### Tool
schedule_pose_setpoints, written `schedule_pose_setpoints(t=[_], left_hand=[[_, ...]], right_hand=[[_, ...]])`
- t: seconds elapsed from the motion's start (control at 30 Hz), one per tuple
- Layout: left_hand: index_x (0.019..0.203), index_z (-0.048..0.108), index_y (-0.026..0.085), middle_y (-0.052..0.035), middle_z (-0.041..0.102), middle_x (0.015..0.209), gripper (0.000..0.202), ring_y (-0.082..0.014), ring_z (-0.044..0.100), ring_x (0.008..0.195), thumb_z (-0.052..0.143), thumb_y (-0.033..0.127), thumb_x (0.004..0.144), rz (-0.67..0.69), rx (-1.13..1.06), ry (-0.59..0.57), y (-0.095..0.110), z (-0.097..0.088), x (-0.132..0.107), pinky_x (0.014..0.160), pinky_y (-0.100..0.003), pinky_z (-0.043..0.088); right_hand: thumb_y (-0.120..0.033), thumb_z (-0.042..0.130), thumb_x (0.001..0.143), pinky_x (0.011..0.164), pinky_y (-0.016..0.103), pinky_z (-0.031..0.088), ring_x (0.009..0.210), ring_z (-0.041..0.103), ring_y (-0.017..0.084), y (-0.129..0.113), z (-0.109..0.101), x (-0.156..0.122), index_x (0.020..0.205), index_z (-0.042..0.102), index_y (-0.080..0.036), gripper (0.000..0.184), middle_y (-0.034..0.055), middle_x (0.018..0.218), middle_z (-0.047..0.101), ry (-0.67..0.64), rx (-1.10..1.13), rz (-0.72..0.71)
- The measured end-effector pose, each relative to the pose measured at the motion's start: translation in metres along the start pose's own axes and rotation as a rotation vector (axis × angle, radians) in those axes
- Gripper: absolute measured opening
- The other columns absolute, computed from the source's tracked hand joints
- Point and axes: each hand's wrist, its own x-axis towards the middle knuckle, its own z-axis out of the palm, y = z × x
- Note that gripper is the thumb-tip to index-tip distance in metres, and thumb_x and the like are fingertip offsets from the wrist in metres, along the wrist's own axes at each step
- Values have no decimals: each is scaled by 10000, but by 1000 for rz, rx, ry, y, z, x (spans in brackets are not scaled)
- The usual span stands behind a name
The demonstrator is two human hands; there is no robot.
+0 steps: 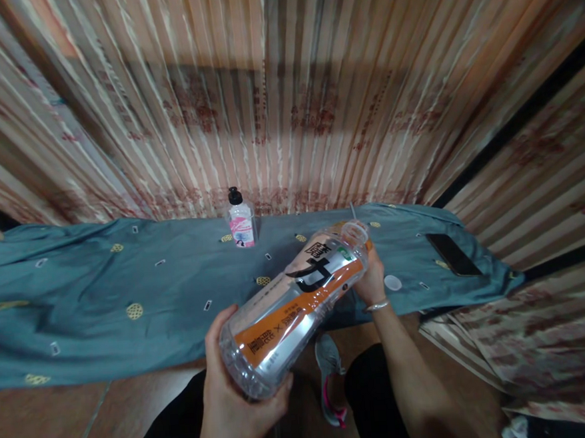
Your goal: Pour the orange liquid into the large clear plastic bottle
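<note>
Your left hand (229, 407) clasps a tilted, uncapped clear bottle's (293, 306) base; your right hand (370, 277) at its neck, grip unclear.

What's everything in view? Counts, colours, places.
Large bottle: 1, clear, orange-and-silver label, tilted between hands
Pump bottle: 1, clear, pink-and-white label, black top, upright on cloth
Flat slab: 1, black, cloth's right end
Disc: 1, whitish, on cloth by right wrist
Cloth: 1, blue-green, patterned, across middle
Curtain: count unclear, beige and red, behind and at sides
Bars: 3 stretches, black, both sides
Floor: 1, brown, below
Bracelet: 1, silvery, right wrist
Shoe: 1, grey and pink, on floor
Legs: 2, black-clad, bottom
Left hand: 1, bare, bottle's base
Right hand: 1, bare, bottle's neck
</note>
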Motion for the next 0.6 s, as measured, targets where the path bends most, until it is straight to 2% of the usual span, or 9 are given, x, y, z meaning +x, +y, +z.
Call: schedule_pose_setpoints(t=[0.13,0.23,0.47,0.6], left_hand=[[1458,509,234,-85,699,1306,831,-235,762,1149,833,360,702,34,30,2,-1,-1,0,1011,-342,615],[1464,509,229,-97,698,1302,833,-249,763,1142,836,358,709,35,16,-3,-3,-1,0,1005,-364,620],[1469,507,240,-94,685,1320,841,-263,751,1167,838,367,706,51,38,-2,-4,-2,0,1021,-391,618],[1480,506,228,-110,667,1356,853,-273,746,1179,839,364,706,59,49,-4,-3,-3,0,1024,-404,619]], right_hand=[[-515,643,828,891,475,627,987,780,358,-2,-1,0,1273,652,-177,558,163,1085,810,-7,-13,-24],[-498,662,796,893,485,631,998,782,371,-1,-1,1,1297,647,-167,601,176,1115,807,-12,-36,-35],[-509,645,843,944,486,630,1075,774,372,0,0,1,1296,651,-169,567,168,1116,810,-7,-9,-65],[-514,620,875,932,462,629,1019,781,344,2,0,1,1281,656,-181,527,144,1066,816,9,-4,-54]])
